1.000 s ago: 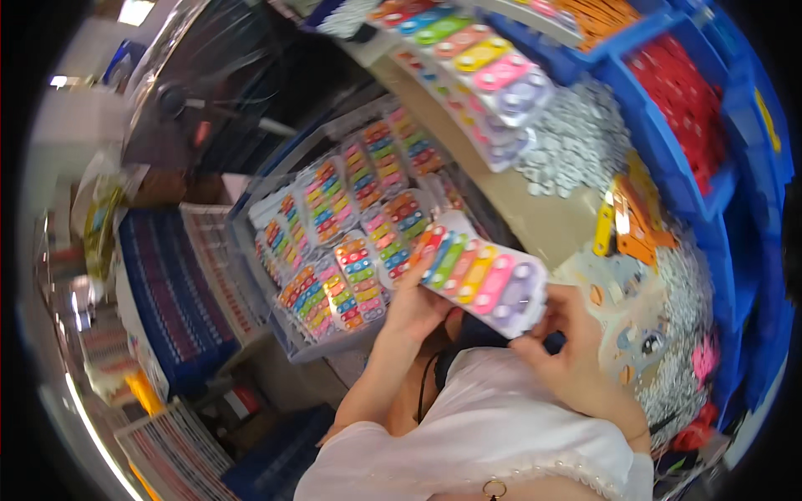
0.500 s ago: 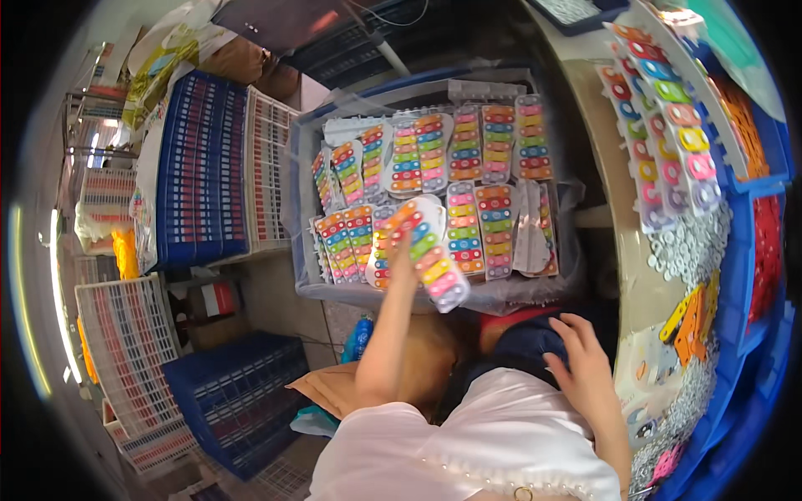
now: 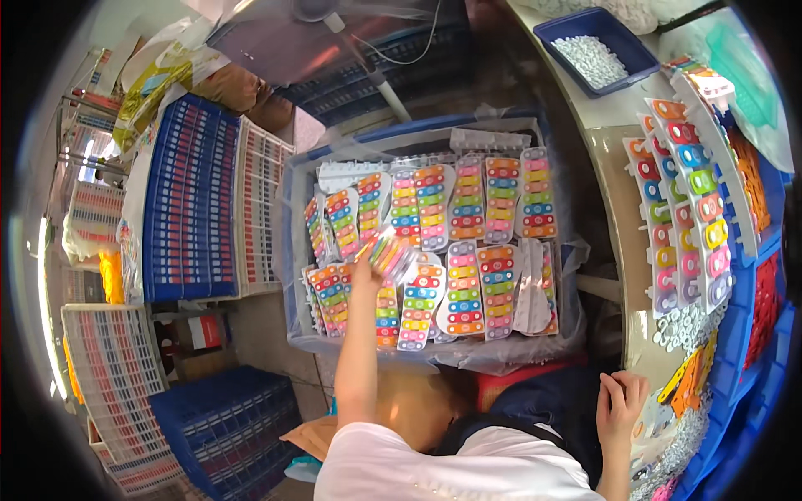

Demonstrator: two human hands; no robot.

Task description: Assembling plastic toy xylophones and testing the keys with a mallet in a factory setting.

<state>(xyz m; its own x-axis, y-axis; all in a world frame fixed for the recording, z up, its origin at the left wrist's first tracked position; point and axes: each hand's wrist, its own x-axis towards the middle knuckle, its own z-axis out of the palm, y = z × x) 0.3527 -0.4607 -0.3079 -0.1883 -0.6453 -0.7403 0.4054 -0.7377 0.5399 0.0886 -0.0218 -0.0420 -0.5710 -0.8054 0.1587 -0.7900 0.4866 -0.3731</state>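
My left hand (image 3: 364, 271) is closed on the end of a toy xylophone (image 3: 393, 257), a white board with rainbow-coloured bars. It is tilted over a plastic-lined blue bin (image 3: 292, 321). Rows of similar xylophones, among them one standing at the front (image 3: 422, 301), fill this bin beneath it. Some, such as the one at the right (image 3: 530, 292), show their plain white side. Near the edge of the bench on the right, my right hand (image 3: 621, 399) is held up with nothing in it, its fingers loosely bent and apart.
On the bench (image 3: 614, 159), more xylophones (image 3: 700, 188) stand beside small white rings (image 3: 685, 327) and orange and yellow plastic parts (image 3: 687, 384). A dark blue tray (image 3: 595, 54) of white pieces lies behind. Blue crates (image 3: 192, 200) and white racks (image 3: 113, 376) stand left.
The xylophone in my left hand has moved left and tilted away. My right hand's fingers have curled somewhat. The view has shifted, putting the bin lower in the picture.
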